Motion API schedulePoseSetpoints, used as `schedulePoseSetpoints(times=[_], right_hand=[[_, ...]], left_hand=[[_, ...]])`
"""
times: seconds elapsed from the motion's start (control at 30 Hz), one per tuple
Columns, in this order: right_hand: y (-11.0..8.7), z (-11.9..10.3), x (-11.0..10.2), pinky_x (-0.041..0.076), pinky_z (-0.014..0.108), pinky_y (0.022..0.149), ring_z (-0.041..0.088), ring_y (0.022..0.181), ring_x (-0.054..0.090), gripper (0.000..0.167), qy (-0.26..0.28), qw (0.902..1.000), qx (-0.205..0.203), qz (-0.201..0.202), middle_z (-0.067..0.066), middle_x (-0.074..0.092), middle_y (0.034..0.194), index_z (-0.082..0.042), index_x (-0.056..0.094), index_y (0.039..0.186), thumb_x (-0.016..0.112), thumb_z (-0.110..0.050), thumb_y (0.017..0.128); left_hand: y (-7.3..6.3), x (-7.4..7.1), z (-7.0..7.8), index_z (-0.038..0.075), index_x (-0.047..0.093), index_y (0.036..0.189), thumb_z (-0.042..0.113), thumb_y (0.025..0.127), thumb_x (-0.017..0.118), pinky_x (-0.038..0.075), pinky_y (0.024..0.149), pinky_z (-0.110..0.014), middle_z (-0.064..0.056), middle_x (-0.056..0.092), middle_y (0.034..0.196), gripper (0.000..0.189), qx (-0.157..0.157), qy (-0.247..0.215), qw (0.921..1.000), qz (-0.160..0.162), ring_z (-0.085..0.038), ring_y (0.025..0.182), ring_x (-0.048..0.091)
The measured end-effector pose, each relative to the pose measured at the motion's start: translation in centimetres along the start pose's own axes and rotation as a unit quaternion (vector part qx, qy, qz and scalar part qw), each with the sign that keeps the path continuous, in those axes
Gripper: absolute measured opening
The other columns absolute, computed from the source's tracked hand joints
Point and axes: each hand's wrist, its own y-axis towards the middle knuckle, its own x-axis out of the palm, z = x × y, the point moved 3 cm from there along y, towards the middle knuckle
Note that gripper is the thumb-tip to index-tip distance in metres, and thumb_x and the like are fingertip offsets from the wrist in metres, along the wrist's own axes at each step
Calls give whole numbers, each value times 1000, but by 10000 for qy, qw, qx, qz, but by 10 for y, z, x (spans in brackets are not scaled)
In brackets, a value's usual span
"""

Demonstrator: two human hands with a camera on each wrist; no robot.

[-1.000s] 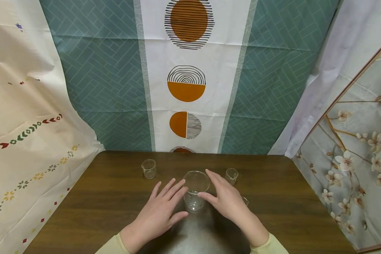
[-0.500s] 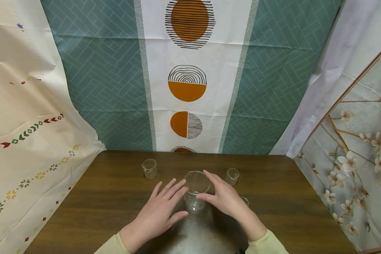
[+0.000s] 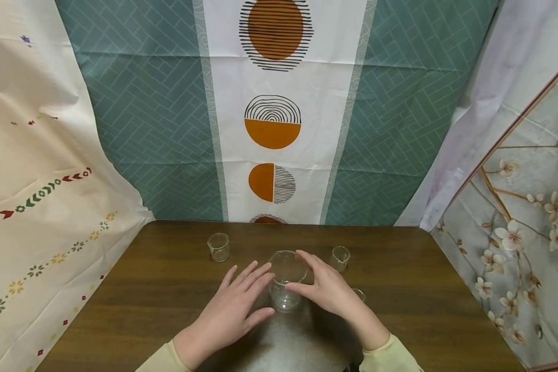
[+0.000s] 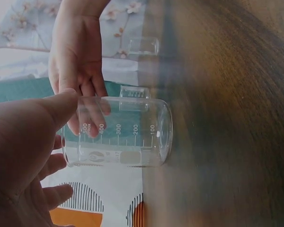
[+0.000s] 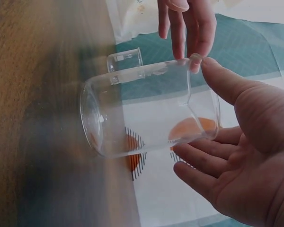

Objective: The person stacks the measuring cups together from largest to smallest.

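Observation:
A large clear glass beaker [image 3: 285, 297] stands upright in the middle of the table in the head view. Printed volume marks show on its wall in the left wrist view. My right hand [image 3: 327, 287] holds its upper part, thumb at the near rim and bent fingers round the far right side. To the left, my left hand [image 3: 234, 305] is spread beside the beaker, fingers nearly straight and thumb apart. Its fingertips lie close to the left rim; whether they touch the glass I cannot tell.
Small glass beakers stand on the brown wooden table [image 3: 167, 289]: one at the back left [image 3: 219, 248], one at the back right [image 3: 340, 258]. Another small glass vessel [image 3: 359, 295] is partly hidden behind my right wrist. Patterned cloths [image 3: 279, 129] hang behind the table and at both sides.
My right thumb and fingers have shifted slightly left along the beaker's rim. The left hand and the beakers stay nearly where they were.

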Motion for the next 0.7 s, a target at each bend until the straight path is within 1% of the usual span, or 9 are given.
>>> schedulePoseSetpoints(times=[0.23, 0.53, 0.7], right_hand=[[0, -1, 0, 49, 62, 111, 34, 142, 60, 88, -46, 9999, -93, 9, 3, 65, 152, -11, 52, 162, 87, -53, 94], [0, -1, 0, 50, 61, 111, 31, 141, 61, 88, -33, 10000, -39, 17, 1, 65, 151, -12, 53, 162, 88, -54, 93], [-1, -1, 0, 49, 62, 111, 31, 141, 61, 88, -15, 10000, -22, 4, 1, 65, 151, -12, 53, 162, 87, -54, 93]], left_hand=[[1, -2, 0, 12, 55, 159, 45, 102, 80, 31, 121, -74, -5, 48, 170, 71, 34, -90, 9999, 126, -35, 160, 39], [3, -4, -3, 11, 52, 163, 49, 104, 76, 30, 122, -73, -6, 47, 171, 73, -5, -15, 9999, 157, -34, 161, 39], [2, -6, -6, 11, 53, 163, 47, 103, 78, 30, 122, -73, -7, 48, 171, 74, -84, -67, 9998, 187, -35, 160, 39]])
